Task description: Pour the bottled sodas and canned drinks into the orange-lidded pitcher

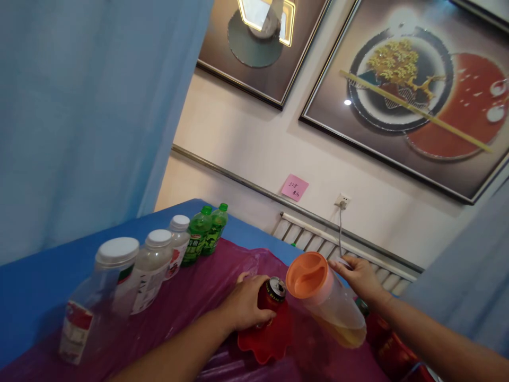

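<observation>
My left hand [248, 302] is wrapped round a dark red drink can [270, 297] with an opened silver top. The can stands upright over a red dish with a wavy rim [267, 347]. On the right, my right hand [356, 276] grips the handle of a clear plastic pitcher [338, 313] with an orange lid [308, 277]. The pitcher tilts to the left, its lid close beside the can's top. Yellowish liquid lies low inside it. No stream of liquid shows between pitcher and can.
Clear jars with white caps [117, 252] and green bottles [196, 239] stand in a row at the left. Purple plastic sheeting [191, 313] covers part of the blue table [35, 286]. Red cans [392, 347] sit at the lower right. A radiator [302, 233] lines the wall.
</observation>
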The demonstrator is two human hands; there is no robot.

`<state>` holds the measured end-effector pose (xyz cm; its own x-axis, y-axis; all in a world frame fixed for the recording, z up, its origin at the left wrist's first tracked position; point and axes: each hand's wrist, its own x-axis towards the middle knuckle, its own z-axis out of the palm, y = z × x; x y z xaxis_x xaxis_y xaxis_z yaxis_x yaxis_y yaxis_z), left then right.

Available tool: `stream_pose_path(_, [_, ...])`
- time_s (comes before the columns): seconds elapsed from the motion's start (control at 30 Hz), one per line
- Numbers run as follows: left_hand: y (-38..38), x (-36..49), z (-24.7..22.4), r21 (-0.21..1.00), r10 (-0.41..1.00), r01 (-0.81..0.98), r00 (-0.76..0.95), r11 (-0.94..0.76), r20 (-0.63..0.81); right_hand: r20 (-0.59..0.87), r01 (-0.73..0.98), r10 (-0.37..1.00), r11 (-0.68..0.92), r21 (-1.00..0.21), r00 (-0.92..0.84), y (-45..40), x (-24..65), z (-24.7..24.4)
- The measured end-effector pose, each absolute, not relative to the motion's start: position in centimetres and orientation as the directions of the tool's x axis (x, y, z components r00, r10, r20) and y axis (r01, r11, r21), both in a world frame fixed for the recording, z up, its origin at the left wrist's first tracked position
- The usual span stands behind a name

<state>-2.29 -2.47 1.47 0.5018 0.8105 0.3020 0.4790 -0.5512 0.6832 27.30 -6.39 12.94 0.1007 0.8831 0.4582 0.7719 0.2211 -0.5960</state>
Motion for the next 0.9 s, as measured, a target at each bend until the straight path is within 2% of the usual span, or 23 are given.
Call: stream_pose_path(0.9, [-2.64,-2.3,1.68,0.694,0.809,0.469,0.509,-0.546,0.292,0.446,0.8,0.888,0.185,-0.57,0.112,-6.76,27.49,13.32])
